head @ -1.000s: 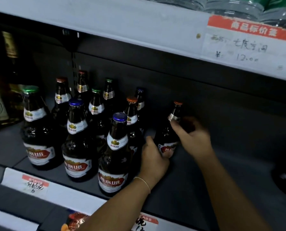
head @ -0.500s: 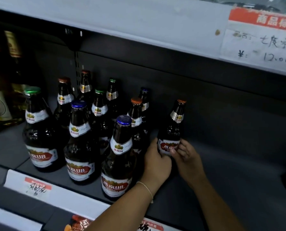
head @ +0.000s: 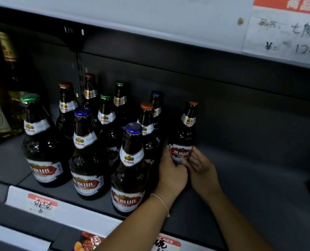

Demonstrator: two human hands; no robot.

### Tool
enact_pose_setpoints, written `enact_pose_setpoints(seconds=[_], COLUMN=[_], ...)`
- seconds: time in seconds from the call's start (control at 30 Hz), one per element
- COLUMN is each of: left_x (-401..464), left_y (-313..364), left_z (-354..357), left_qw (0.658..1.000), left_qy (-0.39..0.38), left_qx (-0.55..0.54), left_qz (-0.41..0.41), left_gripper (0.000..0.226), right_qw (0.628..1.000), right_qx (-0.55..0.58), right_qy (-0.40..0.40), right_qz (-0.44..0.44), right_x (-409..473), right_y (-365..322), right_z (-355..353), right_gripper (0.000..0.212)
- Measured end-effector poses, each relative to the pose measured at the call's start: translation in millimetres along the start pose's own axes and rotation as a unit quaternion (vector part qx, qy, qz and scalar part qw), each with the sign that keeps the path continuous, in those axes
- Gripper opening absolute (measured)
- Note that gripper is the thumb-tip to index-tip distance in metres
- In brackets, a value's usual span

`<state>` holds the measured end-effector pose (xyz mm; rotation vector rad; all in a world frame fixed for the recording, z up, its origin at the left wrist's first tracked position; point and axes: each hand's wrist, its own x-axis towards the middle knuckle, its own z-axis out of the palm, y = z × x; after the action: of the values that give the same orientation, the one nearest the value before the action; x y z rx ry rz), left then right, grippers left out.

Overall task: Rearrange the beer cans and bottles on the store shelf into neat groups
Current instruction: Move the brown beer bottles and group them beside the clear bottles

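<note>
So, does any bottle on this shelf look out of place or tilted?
One orange-capped bottle stands apart to the right of the group, held between the left hand and right hand. The caps are mixed: green, blue and orange. Nothing looks spilled or broken.

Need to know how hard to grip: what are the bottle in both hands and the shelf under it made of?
The orange-capped beer bottle looks like dark brown glass, glossy, with small highlights on its shoulder, a crimped metal-looking cap and printed, probably paper, labels. The shelf looks like grey painted metal, matte and smooth; that is a guess.
</note>
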<state>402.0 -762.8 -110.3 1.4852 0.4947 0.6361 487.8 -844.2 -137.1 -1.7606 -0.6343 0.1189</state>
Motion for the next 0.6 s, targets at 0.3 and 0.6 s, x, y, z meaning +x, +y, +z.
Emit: enact_pose_setpoints(seconds=[0.3, 0.6], left_x=[2.9, 5.2], left_y=[1.3, -2.0], left_z=[-1.6, 0.1], left_qw=[0.998, 0.998], left_qy=[-0.02, -0.021], left_qx=[0.044, 0.031], left_qz=[-0.042, -0.049], left_gripper=[0.083, 0.089], right_qw=[1.0, 0.999], right_qx=[-0.015, -0.034], right_qy=[-0.01, -0.012], right_qz=[-0.022, -0.021], right_x=[-3.3, -8.8], right_y=[-2.5, -8.0], right_z=[1.7, 1.2], right_gripper=[0.064, 0.07])
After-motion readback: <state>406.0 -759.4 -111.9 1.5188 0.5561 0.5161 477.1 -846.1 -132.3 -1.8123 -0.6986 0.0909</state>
